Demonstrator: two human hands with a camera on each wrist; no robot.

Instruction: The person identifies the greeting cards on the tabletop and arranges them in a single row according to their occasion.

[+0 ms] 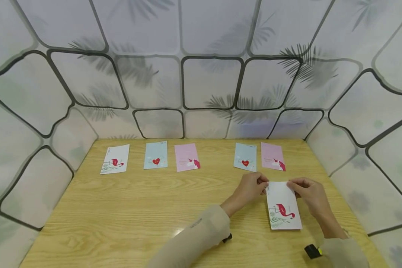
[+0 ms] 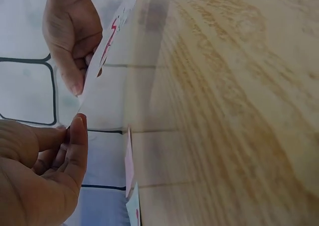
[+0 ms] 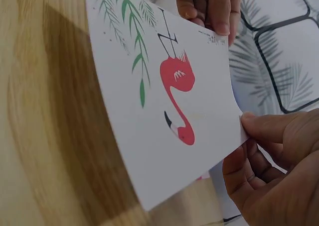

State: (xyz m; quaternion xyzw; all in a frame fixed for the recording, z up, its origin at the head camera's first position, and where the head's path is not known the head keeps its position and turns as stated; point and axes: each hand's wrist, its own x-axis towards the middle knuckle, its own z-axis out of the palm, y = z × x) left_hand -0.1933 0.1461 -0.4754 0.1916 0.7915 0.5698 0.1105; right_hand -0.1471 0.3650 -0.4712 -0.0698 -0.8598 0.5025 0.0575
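Note:
Both hands hold one white card [image 1: 281, 193] printed with a red flamingo and green leaves, raised over the right part of the table. My left hand [image 1: 251, 187] pinches its far left corner between thumb and fingers. At the far right corner, my right hand [image 1: 309, 193] pinches it with the thumb on top. In the right wrist view the card [image 3: 149, 156] is tilted above the wood, its printed face showing. The left wrist view has the card [image 2: 107, 52] nearly edge-on between the left hand [image 2: 50, 171] and the right hand [image 2: 72, 32].
Along the table's back edge lie another flamingo card [image 1: 115, 154], a blue heart card [image 1: 155, 150] and a pink unicorn card [image 1: 184, 152]. Farther right are a second blue heart card [image 1: 245, 152] and pink unicorn card [image 1: 271, 152]. Patterned cloth walls [image 1: 211, 82] enclose the wooden table [image 1: 120, 208].

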